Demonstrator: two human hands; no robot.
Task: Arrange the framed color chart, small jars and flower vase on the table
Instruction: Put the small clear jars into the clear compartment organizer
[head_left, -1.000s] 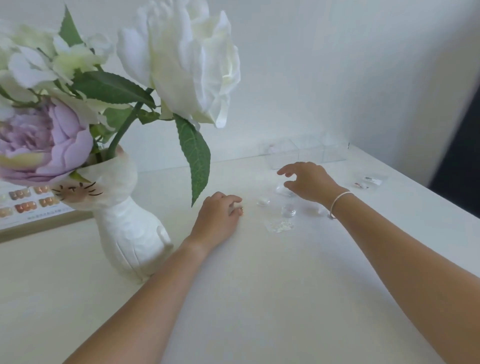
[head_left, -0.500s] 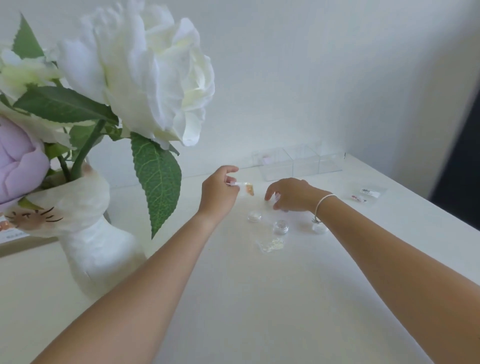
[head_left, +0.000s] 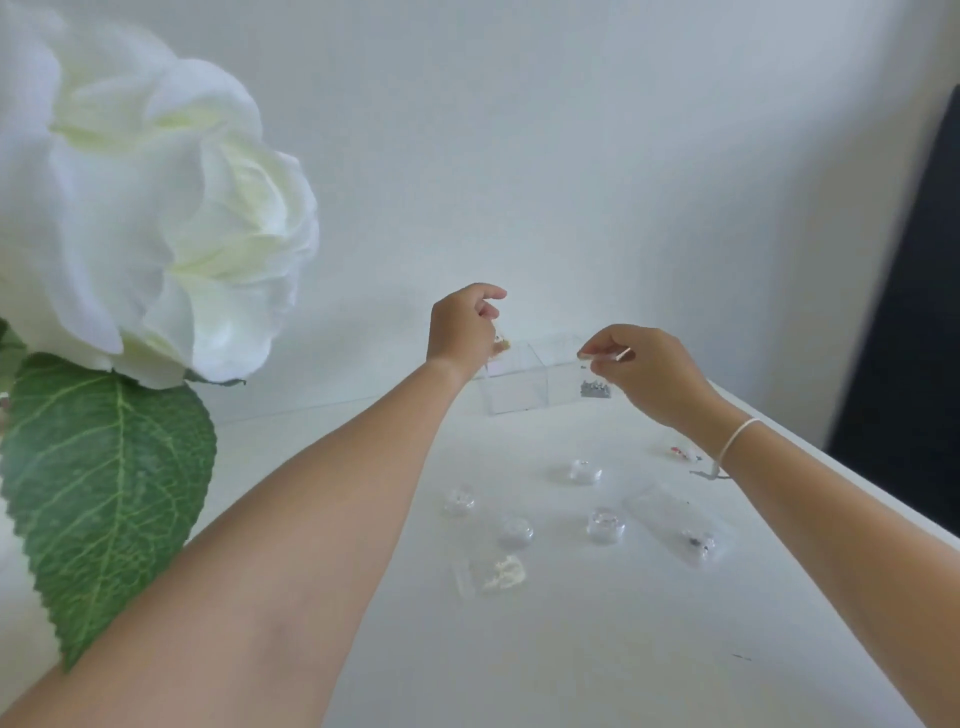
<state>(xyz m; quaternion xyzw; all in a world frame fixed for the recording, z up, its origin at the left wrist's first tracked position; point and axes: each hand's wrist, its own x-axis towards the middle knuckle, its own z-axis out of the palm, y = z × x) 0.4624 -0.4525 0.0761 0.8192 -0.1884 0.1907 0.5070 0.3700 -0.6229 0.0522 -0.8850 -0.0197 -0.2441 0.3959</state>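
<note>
Both hands were raised above the far part of the white worktop (head_left: 597, 649), near its back edge. The left hand (head_left: 462, 330) had its fingers curled, pinching a small clear packet with tan pieces (head_left: 501, 344) over the left compartment of a clear acrylic divided box (head_left: 514, 384) that stood against the wall. The right hand (head_left: 644, 371), wearing a thin white bracelet (head_left: 737, 439) at the wrist, pinched a small clear packet holding dark silver bits (head_left: 596, 387) between thumb and fingertips, in front of the box's right part. Four small clear round jars (head_left: 514, 532) stood apart from one another in the middle of the worktop, with a clear sachet of cream flakes (head_left: 501, 571) lying just nearer. A large white artificial rose (head_left: 156, 218) and a broad green leaf (head_left: 104, 478) filled the left side; the vase beneath them was out of view, as was the framed chart.
</note>
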